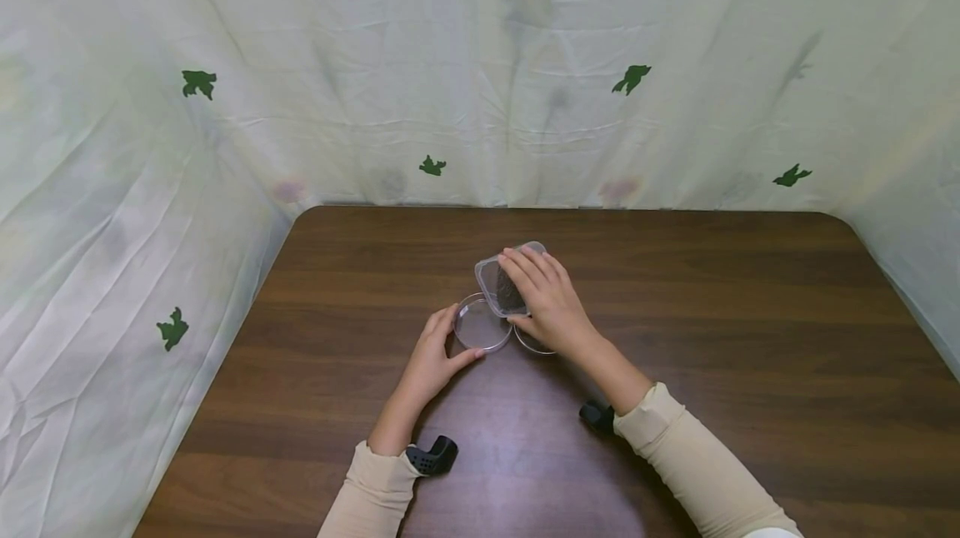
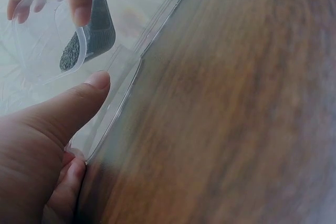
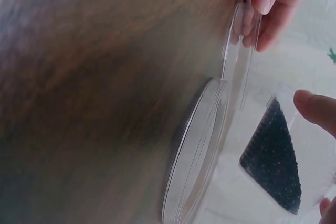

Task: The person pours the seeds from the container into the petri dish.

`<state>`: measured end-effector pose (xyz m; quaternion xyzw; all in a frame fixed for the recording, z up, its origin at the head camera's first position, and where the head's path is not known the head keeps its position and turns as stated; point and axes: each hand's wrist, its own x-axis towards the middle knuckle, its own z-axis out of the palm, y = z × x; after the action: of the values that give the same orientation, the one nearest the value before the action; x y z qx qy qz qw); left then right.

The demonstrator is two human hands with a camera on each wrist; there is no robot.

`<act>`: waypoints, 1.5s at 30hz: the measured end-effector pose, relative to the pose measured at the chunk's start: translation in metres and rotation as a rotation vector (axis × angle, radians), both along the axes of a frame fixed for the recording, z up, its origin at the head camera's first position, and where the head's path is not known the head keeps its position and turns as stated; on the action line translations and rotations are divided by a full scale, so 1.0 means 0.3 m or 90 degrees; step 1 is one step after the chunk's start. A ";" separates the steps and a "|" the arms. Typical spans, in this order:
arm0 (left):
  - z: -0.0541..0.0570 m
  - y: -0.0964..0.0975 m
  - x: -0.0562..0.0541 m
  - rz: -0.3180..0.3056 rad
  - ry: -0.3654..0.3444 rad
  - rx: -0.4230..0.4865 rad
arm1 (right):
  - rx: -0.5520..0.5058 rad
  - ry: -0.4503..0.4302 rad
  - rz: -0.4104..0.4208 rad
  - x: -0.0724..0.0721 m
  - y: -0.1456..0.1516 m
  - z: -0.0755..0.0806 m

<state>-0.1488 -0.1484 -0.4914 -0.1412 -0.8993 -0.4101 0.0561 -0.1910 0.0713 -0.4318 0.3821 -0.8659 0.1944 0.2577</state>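
My right hand grips a clear plastic container by its sides, thumb opposite the fingers. Fine dark grains lie heaped toward one side of the container, which is tilted. The container is held over a clear round petri dish on the table. Around that dish's near left side my left hand holds the rim, thumb at the front and fingers at the far side. Next to it, partly hidden under the right hand, lies a second clear round dish.
The dishes sit on a dark brown wooden table. Behind and beside it hangs a pale cloth with green leaf-like patches. Each wrist wears a black camera mount, one of them at the left cuff.
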 end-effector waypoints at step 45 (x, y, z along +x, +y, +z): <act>-0.005 -0.002 -0.003 0.004 -0.014 -0.007 | 0.051 0.038 -0.019 -0.001 -0.015 -0.002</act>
<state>-0.1496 -0.1491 -0.4929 -0.1340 -0.9025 -0.4067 0.0464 -0.1914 0.0667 -0.4324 0.3851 -0.8704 0.1442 0.2706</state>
